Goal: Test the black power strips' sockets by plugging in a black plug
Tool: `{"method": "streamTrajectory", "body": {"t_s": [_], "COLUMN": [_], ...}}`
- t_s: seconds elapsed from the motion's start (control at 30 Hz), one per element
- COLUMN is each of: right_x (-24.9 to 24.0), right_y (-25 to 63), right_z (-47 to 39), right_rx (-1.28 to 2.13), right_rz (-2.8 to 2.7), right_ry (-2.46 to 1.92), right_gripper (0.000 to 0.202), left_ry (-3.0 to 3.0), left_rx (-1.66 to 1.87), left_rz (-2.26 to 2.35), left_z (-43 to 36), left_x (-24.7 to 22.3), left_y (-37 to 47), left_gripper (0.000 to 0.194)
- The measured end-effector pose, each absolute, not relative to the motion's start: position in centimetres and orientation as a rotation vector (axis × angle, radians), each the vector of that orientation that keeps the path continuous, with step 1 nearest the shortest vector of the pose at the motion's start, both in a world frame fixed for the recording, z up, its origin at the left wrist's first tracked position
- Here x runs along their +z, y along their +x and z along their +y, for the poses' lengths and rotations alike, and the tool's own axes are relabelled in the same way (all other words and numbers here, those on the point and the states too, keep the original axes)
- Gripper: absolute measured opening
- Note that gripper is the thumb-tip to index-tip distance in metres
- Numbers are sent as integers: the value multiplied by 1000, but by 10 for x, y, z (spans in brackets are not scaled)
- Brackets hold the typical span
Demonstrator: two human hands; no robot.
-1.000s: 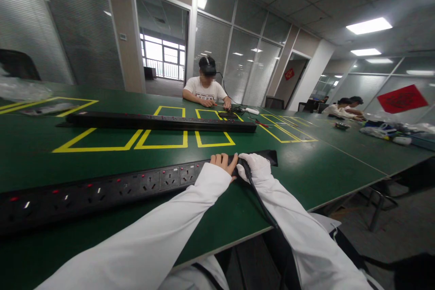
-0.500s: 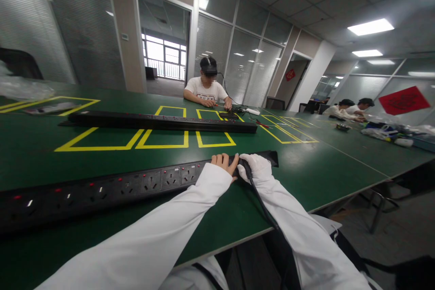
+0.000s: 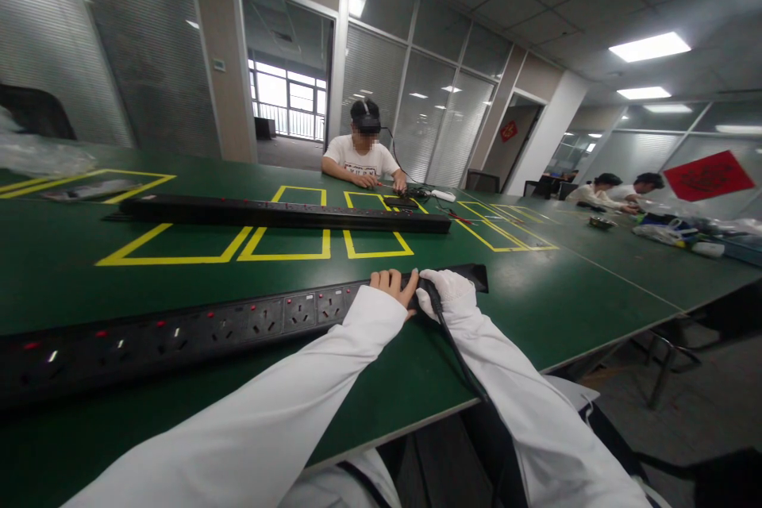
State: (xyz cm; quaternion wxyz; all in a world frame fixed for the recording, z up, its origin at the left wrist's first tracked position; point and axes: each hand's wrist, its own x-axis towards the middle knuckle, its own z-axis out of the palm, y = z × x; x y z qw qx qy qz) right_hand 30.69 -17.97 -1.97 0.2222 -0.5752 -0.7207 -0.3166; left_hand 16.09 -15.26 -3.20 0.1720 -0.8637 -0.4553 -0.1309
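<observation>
A long black power strip (image 3: 220, 321) with several sockets and red switches lies across the near part of the green table. Near its right end, my bare left hand (image 3: 394, 286) is wrapped over the strip. My right hand (image 3: 448, 290), in a white glove, is closed around the plug end of a black cable (image 3: 457, 349), against the strip just right of my left hand. The cable runs down over the table's front edge. Where the plug meets the strip is hidden by my hands.
A second black power strip (image 3: 286, 214) lies farther back, across yellow tape outlines. Opposite, a person (image 3: 362, 155) handles small parts beside tangled wires. Clear plastic bags (image 3: 41, 155) lie at left; more people and bagged items are at right.
</observation>
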Motion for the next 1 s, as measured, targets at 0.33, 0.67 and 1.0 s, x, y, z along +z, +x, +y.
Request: {"method": "streamTrajectory", "body": {"t_s": [0.33, 0.67, 1.0], "right_x": [-20, -20, -19], "right_y": [307, 307, 307], "right_z": [-179, -180, -179], "right_rx": [-887, -887, -879], "right_rz": [-1990, -1992, -1999], "right_ry": [-1580, -1585, -1587], "right_gripper": [35, 35, 34], "left_ry": [-2450, -2464, -2439], "left_rx": [-368, -375, -364], "left_rz": [-1285, -1291, -1285], "left_z": [-152, -153, -153], "left_x": [-33, -31, -31], "left_y": [161, 160, 160], "left_gripper": [77, 77, 76]}}
